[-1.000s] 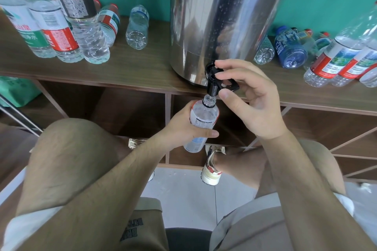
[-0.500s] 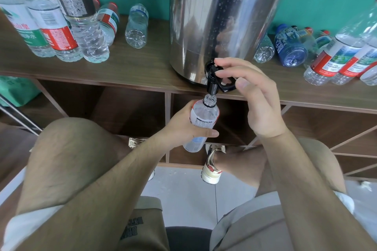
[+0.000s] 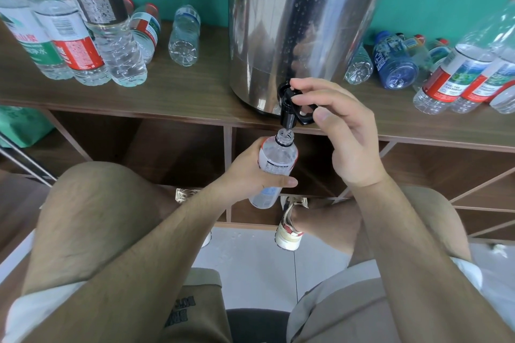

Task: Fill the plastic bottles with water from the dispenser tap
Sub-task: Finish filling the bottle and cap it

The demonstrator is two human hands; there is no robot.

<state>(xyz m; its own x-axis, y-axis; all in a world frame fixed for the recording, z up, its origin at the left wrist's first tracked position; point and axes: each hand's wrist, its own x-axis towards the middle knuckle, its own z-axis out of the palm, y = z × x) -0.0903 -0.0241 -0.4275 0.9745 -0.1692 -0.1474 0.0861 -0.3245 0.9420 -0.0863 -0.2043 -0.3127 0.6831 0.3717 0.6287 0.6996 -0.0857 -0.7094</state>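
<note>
Clear plastic labelled bottles [image 3: 92, 44] stand left on brown wooden shelf [image 3: 181, 92]. I see left hand [image 3: 245, 175] wrapped round small clear bottle [image 3: 278, 156], mouth just under black tap [image 3: 287, 117] of shiny steel dispenser drum [image 3: 301, 22]; right hand [image 3: 345, 133] pinches tap's black lever [image 3: 304, 117].

Clear plastic bottle [image 3: 278, 157]: uncapped, white-and-red label, slightly tilted, mouth directly beneath the black tap [image 3: 287, 117] of the steel dispenser [image 3: 292, 22]. Fill level appears high. Spare bottles [image 3: 117, 44] flank the dispenser, standing or lying.
</note>
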